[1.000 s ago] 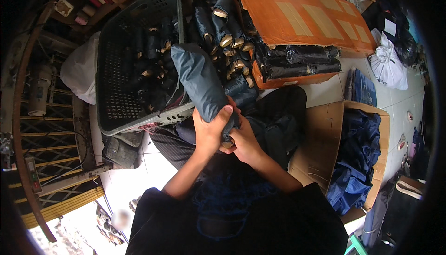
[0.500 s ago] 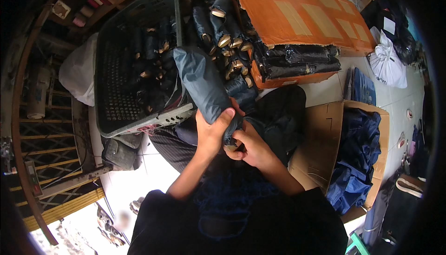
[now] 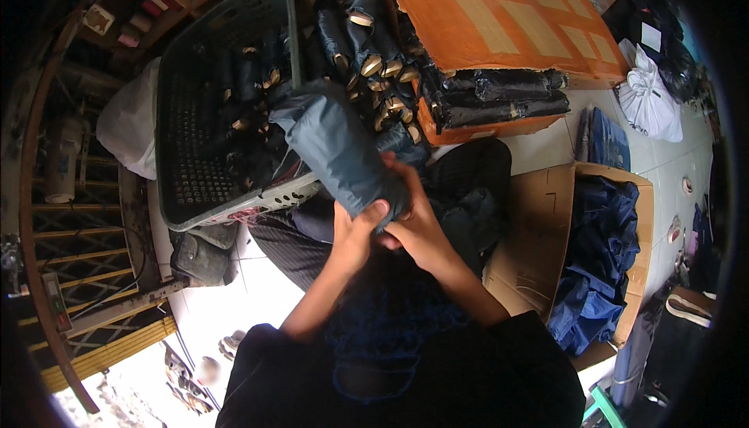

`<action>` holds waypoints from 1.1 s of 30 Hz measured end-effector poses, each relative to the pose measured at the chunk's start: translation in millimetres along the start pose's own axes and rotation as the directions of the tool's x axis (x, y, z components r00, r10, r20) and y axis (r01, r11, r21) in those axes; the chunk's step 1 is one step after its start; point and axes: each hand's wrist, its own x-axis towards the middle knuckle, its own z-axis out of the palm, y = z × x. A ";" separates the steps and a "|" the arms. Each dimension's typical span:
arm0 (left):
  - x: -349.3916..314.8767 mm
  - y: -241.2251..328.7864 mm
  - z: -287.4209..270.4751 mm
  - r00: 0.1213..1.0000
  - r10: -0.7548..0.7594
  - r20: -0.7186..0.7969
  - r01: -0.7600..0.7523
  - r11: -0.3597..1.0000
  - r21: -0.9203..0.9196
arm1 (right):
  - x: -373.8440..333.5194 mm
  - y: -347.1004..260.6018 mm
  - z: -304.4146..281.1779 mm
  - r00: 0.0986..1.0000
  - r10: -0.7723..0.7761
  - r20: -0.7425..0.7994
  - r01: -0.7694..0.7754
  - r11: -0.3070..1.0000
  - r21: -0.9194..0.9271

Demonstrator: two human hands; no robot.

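Two hands close on one folded umbrella in a grey-blue sleeve [image 3: 335, 151]: the left hand [image 3: 355, 233] wraps its lower end, the right hand [image 3: 417, 229] pinches beside it, both grips narrow. The sleeve looks soft and slick over a stiff core, best held low. At ten o'clock a grey basket [image 3: 175, 147] holds more; at one o'clock an orange box [image 3: 499, 30] is stacked full.
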 end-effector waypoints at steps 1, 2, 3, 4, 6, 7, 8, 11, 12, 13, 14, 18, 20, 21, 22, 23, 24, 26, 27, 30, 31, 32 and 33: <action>8.0 -3.6 -6.0 0.999 0.028 0.043 -0.027 0.999 -0.041 | 1.7 -11.5 -0.1 0.998 0.059 0.011 -0.060 0.995 0.077; 15.2 -4.2 -11.1 0.995 0.059 0.084 -0.052 0.995 -0.083 | 3.6 -18.5 -1.0 0.993 0.117 0.028 -0.120 0.981 0.152; 21.1 -1.6 -14.6 0.981 0.096 0.168 -0.063 0.979 -0.195 | 5.0 -20.2 -3.2 0.989 0.137 0.050 -0.144 0.977 0.157; 25.2 -0.4 -15.7 0.984 0.106 0.145 -0.075 0.976 -0.203 | 6.4 -21.5 -5.0 0.985 0.157 0.072 -0.167 0.973 0.162; 31.6 1.6 -17.1 0.987 0.126 0.097 -0.103 0.971 -0.216 | 6.8 -24.0 -5.6 0.969 0.222 0.106 -0.238 0.954 0.184; 33.6 8.9 -14.7 0.983 0.141 0.115 -0.107 0.960 -0.260 | 5.7 -24.4 -4.5 0.956 0.264 0.127 -0.286 0.933 0.217; 34.3 9.5 -15.0 0.986 0.120 0.119 -0.079 0.950 -0.301 | 3.4 -24.4 -2.5 0.941 0.304 0.150 -0.334 0.909 0.248; 32.4 7.9 -12.1 0.992 0.099 0.077 -0.066 0.936 -0.346 | -0.8 -23.2 -0.5 0.896 0.394 0.202 -0.439 0.855 0.277; 31.0 6.2 -12.3 0.990 0.097 0.100 -0.062 0.948 -0.313 | -1.5 -22.3 0.5 0.880 0.419 0.222 -0.469 0.839 0.276; 28.9 2.6 -14.1 0.988 0.095 0.122 -0.057 0.959 -0.279 | -3.1 -18.3 6.2 0.911 0.390 0.131 -0.410 0.887 0.211; 26.9 -1.5 -17.3 0.985 0.091 0.144 -0.054 0.968 -0.244 | -4.8 -14.0 12.6 0.934 0.355 0.038 -0.357 0.924 0.137; 22.1 -15.7 -18.1 0.975 -0.019 0.222 0.059 0.983 -0.172 | -6.0 12.0 11.6 0.987 0.155 -0.052 -0.156 0.988 -0.006; 24.8 -21.6 -21.2 0.957 0.021 0.288 0.032 0.983 -0.179 | -0.9 31.7 7.2 0.993 -0.009 -0.116 0.000 0.997 -0.076; 25.2 -22.7 -19.4 0.956 0.042 0.289 0.008 0.985 -0.170 | 1.2 32.8 5.0 0.989 -0.080 -0.128 0.064 0.990 -0.123; 23.7 -21.8 -19.2 0.956 0.067 0.284 -0.023 0.988 -0.155 | 6.5 14.4 2.4 0.987 -0.133 -0.092 0.116 0.978 -0.172; 24.4 -20.8 -19.7 0.957 0.111 0.267 -0.080 0.989 -0.124 | 9.8 -0.3 0.3 0.981 -0.184 -0.053 0.168 0.961 -0.219; 27.5 -14.2 -17.1 0.970 0.136 0.201 -0.095 0.975 -0.200 | 10.8 -10.4 -2.4 0.990 -0.130 -0.058 0.108 0.952 -0.286; 34.8 2.3 -15.7 0.984 0.167 0.059 -0.137 0.929 -0.344 | 11.7 -23.4 -5.6 0.997 -0.021 -0.080 -0.014 0.910 -0.413; 40.6 4.6 -20.6 0.984 0.178 -0.009 -0.172 0.937 -0.305 | 10.4 -25.5 -5.1 0.996 0.013 -0.088 -0.048 0.909 -0.414; 41.2 14.1 -16.5 0.971 0.145 -0.192 -0.182 0.965 -0.190 | 5.5 -16.0 -7.1 0.879 -0.476 -0.040 0.331 0.667 -0.667; 42.4 17.3 -12.8 0.960 0.096 -0.262 -0.149 0.971 -0.189 | 5.6 -16.5 -10.7 0.792 -0.610 0.019 0.439 0.549 -0.711; 42.7 15.9 -12.5 0.957 0.103 -0.271 -0.146 0.979 -0.140 | 6.5 -13.5 -12.1 0.701 -0.711 0.058 0.494 0.426 -0.758; 42.6 14.6 -12.6 0.955 0.111 -0.276 -0.141 0.986 -0.089 | 10.0 -18.1 -15.8 0.668 -0.722 0.178 0.547 0.316 -0.775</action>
